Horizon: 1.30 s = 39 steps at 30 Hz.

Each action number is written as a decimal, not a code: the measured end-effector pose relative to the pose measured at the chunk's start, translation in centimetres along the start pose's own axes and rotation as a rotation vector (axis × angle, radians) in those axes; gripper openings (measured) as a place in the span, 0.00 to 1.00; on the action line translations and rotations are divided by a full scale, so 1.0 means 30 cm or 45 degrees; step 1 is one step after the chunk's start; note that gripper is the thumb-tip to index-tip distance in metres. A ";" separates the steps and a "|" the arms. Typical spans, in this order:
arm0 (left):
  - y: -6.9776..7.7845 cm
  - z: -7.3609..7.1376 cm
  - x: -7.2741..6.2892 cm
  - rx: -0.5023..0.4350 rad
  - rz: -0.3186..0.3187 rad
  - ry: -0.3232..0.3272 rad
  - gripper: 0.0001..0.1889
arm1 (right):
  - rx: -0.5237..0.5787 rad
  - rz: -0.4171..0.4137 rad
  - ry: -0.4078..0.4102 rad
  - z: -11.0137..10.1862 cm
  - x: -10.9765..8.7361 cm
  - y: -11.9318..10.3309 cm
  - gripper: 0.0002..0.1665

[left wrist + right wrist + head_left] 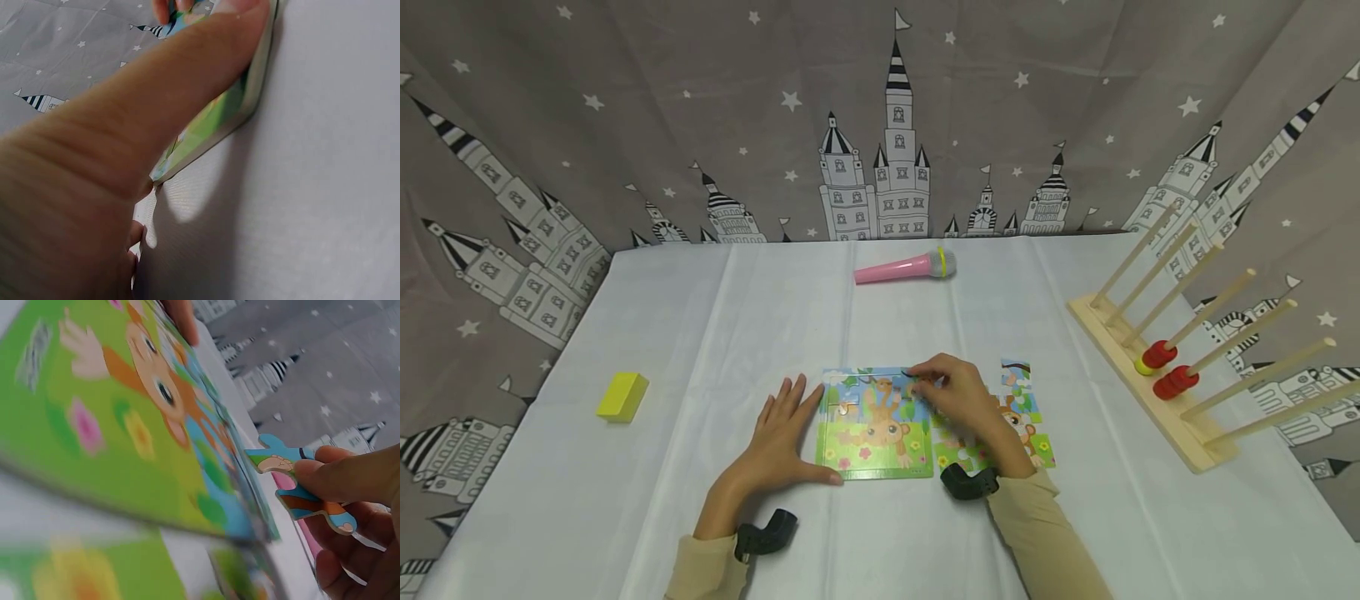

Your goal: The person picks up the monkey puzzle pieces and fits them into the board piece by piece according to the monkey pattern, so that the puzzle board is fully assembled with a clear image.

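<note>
A puzzle board (880,467) with a monkey picture lies in front of me on the table. My left hand (778,446) has its fingers spread along the board's left side, the thumb at the near left corner. In the left wrist view the thumb (181,81) lies across the board's edge (215,128). Between thumb and fingers, my right hand (962,400) pinches a jigsaw piece (306,503), blue with brown and green parts. It is over the board's far right area. More monkey puzzle pieces (1022,421) lie right of the board, partly hidden by my right forearm.
A pink toy microphone (898,269) lies beyond the board. Far left is a yellow block (622,397). To the right stands a wooden peg rack (1150,392) with red and yellow beads on two pegs. A grey castle-print curtain (700,100) hangs behind the table.
</note>
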<state>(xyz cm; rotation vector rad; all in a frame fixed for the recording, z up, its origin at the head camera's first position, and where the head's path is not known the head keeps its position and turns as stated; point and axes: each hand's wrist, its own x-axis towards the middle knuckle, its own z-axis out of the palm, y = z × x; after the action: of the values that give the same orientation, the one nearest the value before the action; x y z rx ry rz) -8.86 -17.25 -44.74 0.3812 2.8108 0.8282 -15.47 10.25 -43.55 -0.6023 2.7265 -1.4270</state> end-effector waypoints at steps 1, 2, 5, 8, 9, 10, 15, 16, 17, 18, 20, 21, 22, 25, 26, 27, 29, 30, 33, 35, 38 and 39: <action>0.000 0.000 0.000 0.001 0.001 0.000 0.65 | 0.004 -0.005 -0.003 0.012 0.005 -0.005 0.11; 0.000 0.001 0.000 0.000 0.002 0.000 0.65 | 0.009 0.002 -0.005 0.024 0.010 -0.010 0.11; 0.000 0.002 0.001 -0.003 0.005 -0.001 0.65 | 0.040 0.018 -0.029 0.056 0.018 -0.026 0.11; 0.000 0.002 0.000 -0.005 0.007 -0.001 0.65 | 0.044 0.023 -0.050 0.082 0.026 -0.042 0.12; -0.001 0.002 0.000 -0.004 0.007 -0.001 0.65 | 0.044 0.024 -0.059 0.090 0.029 -0.047 0.12; -0.001 0.002 0.000 -0.005 0.008 -0.002 0.65 | 0.041 0.020 -0.065 0.096 0.032 -0.051 0.12; 0.000 -0.001 -0.003 -0.012 0.012 0.000 0.64 | 0.020 0.010 -0.068 0.125 0.048 -0.065 0.15; 0.001 -0.001 -0.003 -0.010 0.013 0.001 0.64 | 0.025 0.006 -0.069 0.130 0.051 -0.066 0.16; 0.001 -0.002 -0.004 -0.008 0.013 0.001 0.64 | 0.029 0.005 -0.073 0.133 0.053 -0.068 0.17; 0.001 -0.002 -0.004 -0.006 0.012 0.001 0.64 | 0.035 0.009 -0.081 0.137 0.054 -0.069 0.18; 0.000 -0.002 -0.005 -0.003 0.011 0.000 0.64 | 0.045 0.025 -0.097 0.142 0.057 -0.071 0.20; 0.000 -0.003 -0.005 -0.003 0.010 -0.001 0.64 | 0.047 0.035 -0.107 0.145 0.058 -0.071 0.20; 0.000 -0.003 -0.006 -0.006 0.012 -0.002 0.64 | 0.049 0.042 -0.115 0.147 0.059 -0.071 0.20; 0.000 -0.004 -0.006 -0.018 0.014 -0.003 0.64 | 0.016 0.060 -0.118 0.153 0.061 -0.072 0.17; 0.000 -0.004 -0.006 -0.021 0.014 -0.004 0.64 | 0.007 0.056 -0.113 0.155 0.062 -0.073 0.16; 0.000 -0.005 -0.007 -0.021 0.015 -0.005 0.64 | -0.009 0.048 -0.106 0.156 0.062 -0.074 0.15; -0.001 -0.005 -0.007 -0.023 0.019 -0.005 0.64 | -0.048 0.036 -0.090 0.159 0.062 -0.077 0.15; -0.001 -0.005 -0.006 -0.021 0.020 -0.004 0.64 | -0.063 0.032 -0.083 0.160 0.062 -0.077 0.15; 0.000 -0.005 -0.005 -0.012 0.022 -0.001 0.64 | -0.111 0.048 -0.068 0.164 0.061 -0.079 0.15; 0.001 -0.004 -0.003 -0.005 0.023 0.002 0.64 | -0.141 0.058 -0.074 0.163 0.059 -0.081 0.17; -0.001 -0.003 -0.001 0.002 0.024 0.004 0.64 | -0.176 0.061 -0.091 0.159 0.055 -0.086 0.18; -0.001 -0.002 -0.001 0.000 0.025 0.006 0.64 | -0.187 0.057 -0.099 0.158 0.054 -0.088 0.19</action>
<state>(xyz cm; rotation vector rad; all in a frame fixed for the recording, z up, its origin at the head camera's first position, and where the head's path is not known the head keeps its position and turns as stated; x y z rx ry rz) -8.85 -17.30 -44.69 0.4082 2.8154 0.8341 -15.25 4.61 -43.97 -0.5841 2.7817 -1.1753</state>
